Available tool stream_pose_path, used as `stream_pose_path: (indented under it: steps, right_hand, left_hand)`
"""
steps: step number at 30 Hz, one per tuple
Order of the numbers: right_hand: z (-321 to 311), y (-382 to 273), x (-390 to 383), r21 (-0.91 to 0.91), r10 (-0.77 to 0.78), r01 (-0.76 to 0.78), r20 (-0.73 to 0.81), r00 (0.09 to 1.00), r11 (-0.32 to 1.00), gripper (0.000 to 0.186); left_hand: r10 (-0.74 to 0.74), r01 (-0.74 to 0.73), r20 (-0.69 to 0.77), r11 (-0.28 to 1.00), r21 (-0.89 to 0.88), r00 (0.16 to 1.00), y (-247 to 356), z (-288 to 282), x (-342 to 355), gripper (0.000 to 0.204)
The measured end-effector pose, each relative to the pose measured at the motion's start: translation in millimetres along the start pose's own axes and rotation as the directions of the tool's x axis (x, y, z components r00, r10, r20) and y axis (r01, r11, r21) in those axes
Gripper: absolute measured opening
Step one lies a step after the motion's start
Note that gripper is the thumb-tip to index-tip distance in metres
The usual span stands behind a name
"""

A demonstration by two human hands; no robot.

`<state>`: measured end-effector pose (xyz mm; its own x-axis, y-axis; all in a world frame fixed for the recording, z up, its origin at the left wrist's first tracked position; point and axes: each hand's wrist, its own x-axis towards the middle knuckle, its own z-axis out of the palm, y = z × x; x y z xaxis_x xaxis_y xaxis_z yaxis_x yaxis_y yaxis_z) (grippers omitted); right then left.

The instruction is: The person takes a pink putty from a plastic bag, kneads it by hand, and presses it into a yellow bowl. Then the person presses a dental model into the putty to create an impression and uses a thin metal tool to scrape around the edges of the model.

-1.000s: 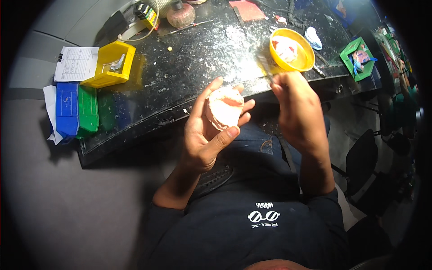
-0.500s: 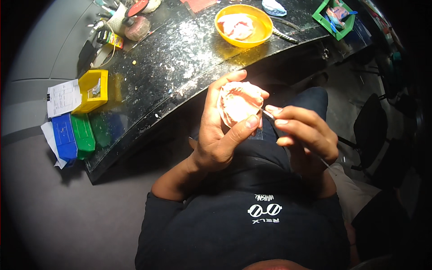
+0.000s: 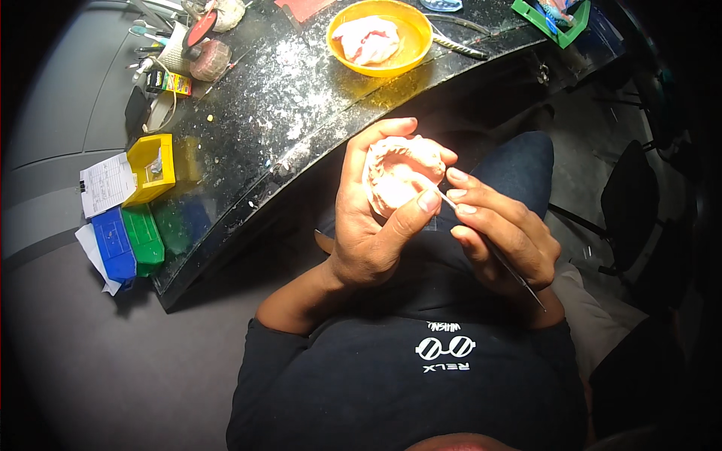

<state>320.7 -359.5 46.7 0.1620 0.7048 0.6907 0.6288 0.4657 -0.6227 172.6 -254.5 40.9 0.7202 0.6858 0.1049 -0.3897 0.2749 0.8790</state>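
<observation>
Near the middle of the view, my left hand (image 3: 368, 239) is wrapped round a pale pinkish dental cast (image 3: 392, 179). Its thumb presses on the near edge, and fingertips show past the far and right sides. A curved row of tooth shapes runs along the cast's left and far side; bright light washes out part of the surface. My right hand (image 3: 515, 233) pinches a thin metal dental carver (image 3: 505, 261). The tool's upper end meets the cast's right side beside my left thumb, while its other end slants down to the right below my palm.
Beyond my hands a dusty black bench (image 3: 271, 113) curves across. It bears a yellow bowl (image 3: 387, 71) with a pale lump inside, a hose (image 3: 459, 49), and a green tray (image 3: 560, 34). Yellow, blue (image 3: 113, 244) and green bins line its left end. A dark chair (image 3: 632, 203) stands right.
The cast has tilted in my left hand, showing more of its tooth row. The carver now slants more steeply, with more of its shaft in sight. The bench has shifted slightly in view.
</observation>
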Motion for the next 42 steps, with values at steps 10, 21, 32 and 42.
stream_pose_path:
  steps: [10,21,32,42]
  right_hand:
    - [5.9,6.6,3.9,0.036,-0.022,0.022,0.008,1.000,0.999,0.027]
    - [11.5,7.9,0.1,-0.046,-0.047,0.048,0.016,0.999,0.998,0.017]
    - [19.4,13.1,-7.3,-0.036,-0.049,0.047,-0.058,0.997,0.998,0.013]
    - [14.6,2.4,0.0,0.031,0.078,-0.077,-0.052,0.996,0.997,0.016]
  left_hand:
    - [0.028,-0.028,0.014,1.000,-0.010,1.000,-10.2,-3.7,0.0,0.067]
    - [0.058,-0.058,0.005,0.998,0.032,0.998,-18.5,-8.3,-2.0,0.063]
    - [0.059,-0.058,-0.031,0.998,0.034,0.998,-20.6,-3.7,-4.1,0.061]
    - [0.105,-0.106,0.014,0.994,0.011,0.994,-18.9,-5.0,-0.2,0.065]
